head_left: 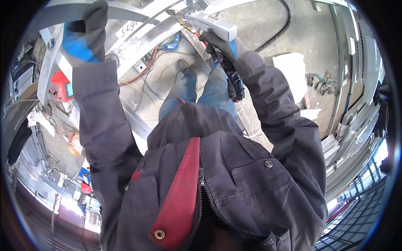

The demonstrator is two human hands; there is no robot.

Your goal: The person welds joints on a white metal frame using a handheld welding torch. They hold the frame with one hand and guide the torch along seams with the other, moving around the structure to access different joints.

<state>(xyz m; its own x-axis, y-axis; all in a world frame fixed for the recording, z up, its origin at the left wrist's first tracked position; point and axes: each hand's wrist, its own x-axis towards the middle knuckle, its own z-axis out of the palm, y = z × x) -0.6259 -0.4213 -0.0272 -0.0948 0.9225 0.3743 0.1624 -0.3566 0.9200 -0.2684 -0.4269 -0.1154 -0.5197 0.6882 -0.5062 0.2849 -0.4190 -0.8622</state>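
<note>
My left hand (86,39), in a dark glove with a blue patch, is at the far left on a curved-looking grey metal beam (121,16). Its fingers seem closed over the beam, though part of them is hidden. In its dark glove, my right hand (220,45) grips a light grey, boxy hand tool (213,25) with a brass fitting and a red hose (193,32). The tool's narrow front end points left, over a pale metal profile (138,31) that carries handwritten marks. Where exactly the tip rests is hard to tell.
A blue power drill (171,43) lies below the profiles, near cables. To the left stands a red machine (61,86). A white sheet (290,75) and a tangle of straps (321,83) lie on the right floor. Long metal profiles (356,142) are stacked farther right.
</note>
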